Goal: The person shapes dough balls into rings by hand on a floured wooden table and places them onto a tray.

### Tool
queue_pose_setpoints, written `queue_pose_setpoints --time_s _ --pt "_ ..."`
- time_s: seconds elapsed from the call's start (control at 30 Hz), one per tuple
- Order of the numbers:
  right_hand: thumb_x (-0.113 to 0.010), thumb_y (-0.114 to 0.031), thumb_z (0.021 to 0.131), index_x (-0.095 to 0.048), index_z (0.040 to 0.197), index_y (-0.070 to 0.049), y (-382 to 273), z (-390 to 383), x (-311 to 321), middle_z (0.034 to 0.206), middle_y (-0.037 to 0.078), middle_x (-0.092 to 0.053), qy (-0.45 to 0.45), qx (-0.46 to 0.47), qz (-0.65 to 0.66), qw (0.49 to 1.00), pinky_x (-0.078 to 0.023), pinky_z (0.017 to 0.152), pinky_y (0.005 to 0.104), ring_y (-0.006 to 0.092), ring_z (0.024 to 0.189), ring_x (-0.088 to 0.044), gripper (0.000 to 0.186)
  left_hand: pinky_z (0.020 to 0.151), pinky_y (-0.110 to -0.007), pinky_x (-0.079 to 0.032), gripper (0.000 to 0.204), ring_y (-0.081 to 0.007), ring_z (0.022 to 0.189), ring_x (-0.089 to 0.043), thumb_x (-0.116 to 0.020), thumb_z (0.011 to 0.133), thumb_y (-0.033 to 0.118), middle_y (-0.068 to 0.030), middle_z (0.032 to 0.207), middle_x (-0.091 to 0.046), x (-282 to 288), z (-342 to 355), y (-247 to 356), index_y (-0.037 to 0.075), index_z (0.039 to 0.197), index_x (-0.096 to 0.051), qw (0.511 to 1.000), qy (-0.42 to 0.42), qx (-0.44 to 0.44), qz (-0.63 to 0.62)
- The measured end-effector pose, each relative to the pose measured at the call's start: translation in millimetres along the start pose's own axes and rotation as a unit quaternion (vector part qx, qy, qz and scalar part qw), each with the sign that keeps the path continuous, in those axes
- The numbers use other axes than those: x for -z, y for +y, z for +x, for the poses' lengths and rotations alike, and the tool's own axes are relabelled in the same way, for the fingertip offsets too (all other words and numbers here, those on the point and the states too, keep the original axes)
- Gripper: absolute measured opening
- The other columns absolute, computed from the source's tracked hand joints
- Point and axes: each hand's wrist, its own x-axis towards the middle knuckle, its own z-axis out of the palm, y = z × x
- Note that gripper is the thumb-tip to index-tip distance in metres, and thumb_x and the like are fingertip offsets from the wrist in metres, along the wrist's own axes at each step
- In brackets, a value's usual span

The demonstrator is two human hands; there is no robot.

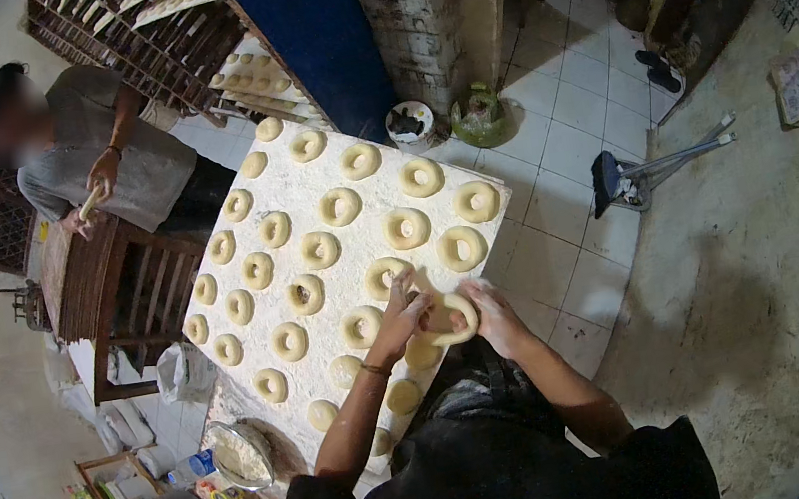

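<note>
My left hand (pixel 398 312) and my right hand (pixel 491 310) grip a pale dough ring (pixel 456 335) from either side, at the near right edge of a flour-dusted board (pixel 234 372). The fingers of both hands curl at the ring, which is stretched around an open middle. Several more rings (pixel 407 228) lie in loose rows across the board, and several hole-less rounds of dough (pixel 403 396) lie along its near edge and at its far corner. A metal bowl of flour (pixel 241 452) stands by the board's near left corner.
A co-worker (pixel 120 155) stands at the left, holding a dough piece over stacked wooden boards (pixel 76 282). Behind are racks of trays (pixel 251 77) and a blue panel (pixel 311 39). A bucket (pixel 410 127), green gas cylinder (pixel 484 122) and broom (pixel 608 182) stand on the tiled floor.
</note>
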Motion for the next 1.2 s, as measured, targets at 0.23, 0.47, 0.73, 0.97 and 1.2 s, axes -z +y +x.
queue_pose_setpoints --time_s 0.23,0.47,0.73,0.97,1.2 --pt "-0.045 -0.018 0.091 -0.038 0.125 -0.006 -41 -22 8 0.109 0.014 -0.056 0.076 0.16 -0.31 0.934 -0.042 0.088 0.0324 0.0208 0.102 -0.054 0.037 0.089 -0.035 -0.043 0.069 -0.0247 0.109 -0.049 -0.054 0.087 0.012 -0.0181 0.12 -0.046 2 -3 -4 0.006 0.138 -0.009 0.985 0.042 -0.084 0.146" --pt "-0.058 -0.01 0.076 -0.058 0.095 0.0 3 -6 -43 0.097 0.019 -0.056 -0.216 0.219 -0.695 0.65 -0.049 0.072 0.0371 0.0311 0.091 -0.057 0.022 0.09 -0.036 -0.042 0.066 -0.0279 0.11 -0.047 -0.058 0.084 0.012 -0.0207 0.123 -0.042 11 -58 0 0.001 0.136 -0.018 0.965 0.14 -0.103 0.195" --pt "-0.06 -0.009 0.066 -0.057 0.081 -0.005 1 2 -52 0.086 0.015 -0.053 -0.28 0.247 -0.714 0.593 -0.046 0.068 0.0429 0.0311 0.085 -0.055 0.016 0.09 -0.038 -0.041 0.046 -0.0257 0.109 -0.049 -0.056 0.085 0.015 -0.0144 0.121 -0.048 13 -115 -1 0.003 0.126 -0.04 0.964 0.119 -0.08 0.226" --pt "-0.069 -0.013 0.069 -0.056 0.097 -0.001 7 -32 -94 0.084 0.014 -0.062 -0.139 0.134 -0.463 0.865 -0.049 0.071 0.0311 0.0199 0.077 -0.061 0.033 0.089 -0.032 -0.043 0.042 -0.0211 0.106 -0.051 -0.057 0.086 0.013 -0.0132 0.115 -0.05 -12 -154 -18 0.0 0.123 -0.043 0.967 0.206 -0.143 0.034" --pt "-0.062 -0.006 0.068 -0.059 0.094 0.001 62 -109 -162 0.082 0.015 -0.062 -0.151 0.234 -0.464 0.841 -0.047 0.072 0.032 0.0261 0.078 -0.061 0.027 0.082 -0.027 -0.045 0.045 -0.0163 0.097 -0.054 -0.058 0.085 0.009 -0.0123 0.109 -0.053 7 -251 -34 0.002 0.125 -0.038 0.938 0.281 -0.204 0.015"
